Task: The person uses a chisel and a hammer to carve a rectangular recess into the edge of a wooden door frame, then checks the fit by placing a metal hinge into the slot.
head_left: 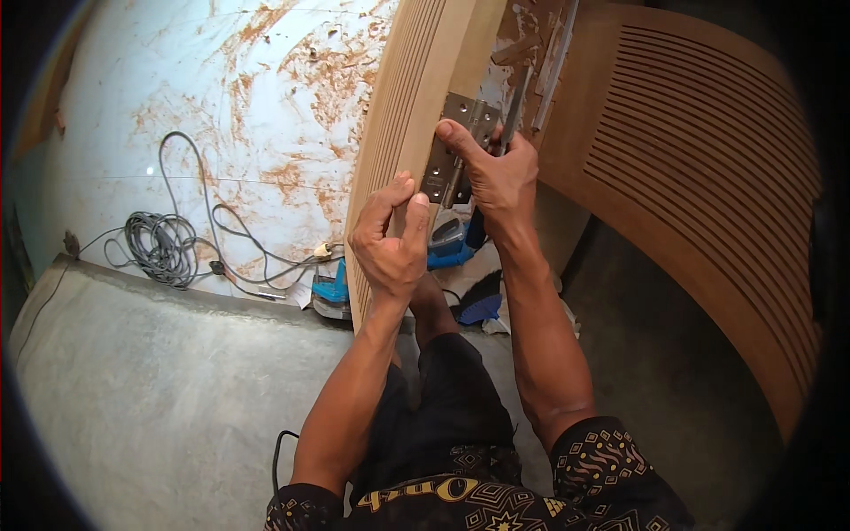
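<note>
A dark metal hinge [454, 168] with screw holes lies against the narrow edge of a standing wooden door [390, 115] with grooved faces. My right hand [506, 181] is closed on the hinge, its thumb pressing the leaf and its fingers mostly hidden behind. A long grey metal blade [515, 106] sticks up past those fingers; a dark blue handle-like part shows below, and the hand hides whether they join. Beside the hinge's lower left corner, my left hand [391, 239] is curled at the door's edge, thumb and forefinger nearly together and touching the wood.
A second grooved wooden panel [699, 150] stands at the right. Blue power tools [331, 292] sit by the door's foot, near a blue brush [481, 309]. Coiled black cable [159, 248] lies on white tiles [292, 53] strewn with wood shavings. Grey concrete floor [177, 380] spreads nearer me.
</note>
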Tool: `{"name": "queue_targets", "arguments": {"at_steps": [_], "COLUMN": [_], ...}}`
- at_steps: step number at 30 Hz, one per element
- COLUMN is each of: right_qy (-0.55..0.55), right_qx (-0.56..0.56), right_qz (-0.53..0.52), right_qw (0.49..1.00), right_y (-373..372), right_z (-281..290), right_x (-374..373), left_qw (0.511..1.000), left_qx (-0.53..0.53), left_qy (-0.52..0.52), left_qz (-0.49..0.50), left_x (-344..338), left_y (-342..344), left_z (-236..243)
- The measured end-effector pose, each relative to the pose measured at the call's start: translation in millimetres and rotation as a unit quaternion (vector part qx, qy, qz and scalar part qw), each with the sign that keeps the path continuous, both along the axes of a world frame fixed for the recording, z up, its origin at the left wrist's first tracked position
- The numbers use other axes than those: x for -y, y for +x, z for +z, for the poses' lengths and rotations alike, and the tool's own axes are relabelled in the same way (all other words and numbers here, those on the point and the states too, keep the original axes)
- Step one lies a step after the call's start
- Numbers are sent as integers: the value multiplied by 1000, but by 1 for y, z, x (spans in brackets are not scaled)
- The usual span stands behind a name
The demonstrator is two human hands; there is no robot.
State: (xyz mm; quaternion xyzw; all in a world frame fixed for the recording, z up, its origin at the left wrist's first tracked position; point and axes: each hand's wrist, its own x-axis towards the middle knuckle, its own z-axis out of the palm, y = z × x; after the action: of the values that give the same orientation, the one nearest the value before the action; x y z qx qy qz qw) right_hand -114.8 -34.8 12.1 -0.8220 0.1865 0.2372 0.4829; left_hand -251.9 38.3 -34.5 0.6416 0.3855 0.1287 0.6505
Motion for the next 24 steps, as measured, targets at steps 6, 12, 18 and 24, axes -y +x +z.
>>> {"name": "queue_targets", "arguments": {"at_steps": [6,12,18,24], "right_qy": [-16,-46,-140,-182], "right_qx": [1,47,7,-60], "right_qz": [46,80,88,113], "right_qw": [999,995,986,975], "right_y": [12,12,19,13], "right_z": [-11,-14,12,25], "right_x": [14,15,21,1], "left_qw": [989,961,830,645], "left_qx": [-136,-192,-5,394], "left_qy": [3,106,-205,-141], "left_qz": [-66,-168,-519,-639], "left_x": [-10,-38,-106,-62], "left_y": [4,-50,-62,-54], "left_z": [36,116,369,534]}}
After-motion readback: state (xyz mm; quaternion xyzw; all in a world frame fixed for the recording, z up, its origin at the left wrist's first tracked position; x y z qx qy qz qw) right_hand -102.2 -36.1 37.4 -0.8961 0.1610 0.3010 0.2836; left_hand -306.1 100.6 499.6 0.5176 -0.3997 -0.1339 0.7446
